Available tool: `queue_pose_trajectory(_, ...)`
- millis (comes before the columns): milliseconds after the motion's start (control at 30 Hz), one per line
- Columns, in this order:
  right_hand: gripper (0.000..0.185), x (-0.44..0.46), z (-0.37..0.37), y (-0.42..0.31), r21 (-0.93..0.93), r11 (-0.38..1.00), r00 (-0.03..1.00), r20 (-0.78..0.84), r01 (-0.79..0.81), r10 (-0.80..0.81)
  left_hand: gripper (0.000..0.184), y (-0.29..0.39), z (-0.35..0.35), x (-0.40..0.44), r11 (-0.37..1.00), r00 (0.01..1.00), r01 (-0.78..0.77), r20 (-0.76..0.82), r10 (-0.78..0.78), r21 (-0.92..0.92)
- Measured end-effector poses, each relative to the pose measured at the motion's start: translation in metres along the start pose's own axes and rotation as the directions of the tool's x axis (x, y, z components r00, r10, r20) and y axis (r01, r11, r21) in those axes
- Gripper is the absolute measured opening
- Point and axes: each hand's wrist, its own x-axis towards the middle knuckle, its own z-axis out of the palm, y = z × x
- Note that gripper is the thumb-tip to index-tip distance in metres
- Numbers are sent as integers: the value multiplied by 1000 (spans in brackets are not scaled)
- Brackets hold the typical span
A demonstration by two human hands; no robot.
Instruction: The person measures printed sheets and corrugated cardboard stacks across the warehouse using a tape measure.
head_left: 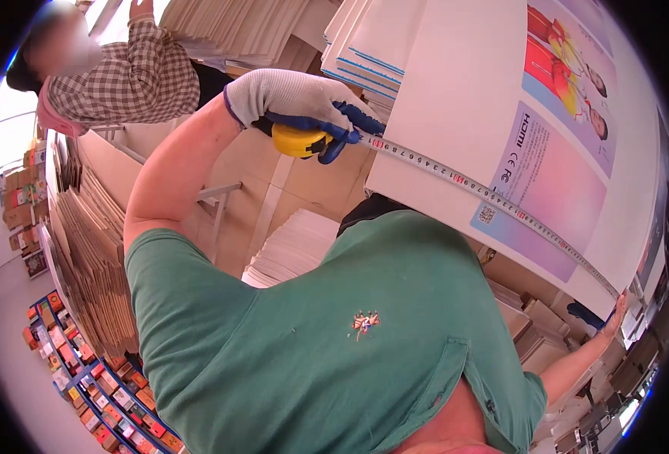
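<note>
A white and pale blue-grey glove with blue fingers covers my left hand (311,106), closed around a yellow tape measure (298,141). From its case the metal tape (463,180) runs out to the lower right, across a large white printed sheet (455,98). The sheet bears pink-purple panels, text and a QR code. At the sheet's far right corner, my bare right hand (616,316) is at the tape's far end, with its fingers together on it; they show small and partly. The left fingertips are by the sheet's left edge.
Another person (122,83) in a checked shirt stands at the upper left. Beside the sheet is a stack of white boards (364,57). Brown cardboard (96,257) is stacked at the left, and white sheets (296,246) lie below. Blue shelves (96,371) hold boxes at the lower left.
</note>
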Motion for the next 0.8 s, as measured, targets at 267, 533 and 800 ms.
queue_pose_trajectory(267, 45, 7, -37, 11, 19, 997, 965, 254, -74, 67, 39, 2, -8, 5, 998, 998, 54, 41, -55, 10)
queue_pose_trajectory(533, 47, 9, -44, 23, 73, 990, 977, 181, -123, 109, 41, 2, -6, 1, 995, 996, 71, 62, -66, -77)
queue_pose_trajectory(800, 48, 9, -49, 30, 49, 993, 988, 120, -104, 98, 42, 4, -5, -1, 992, 997, 76, 37, -73, -98)
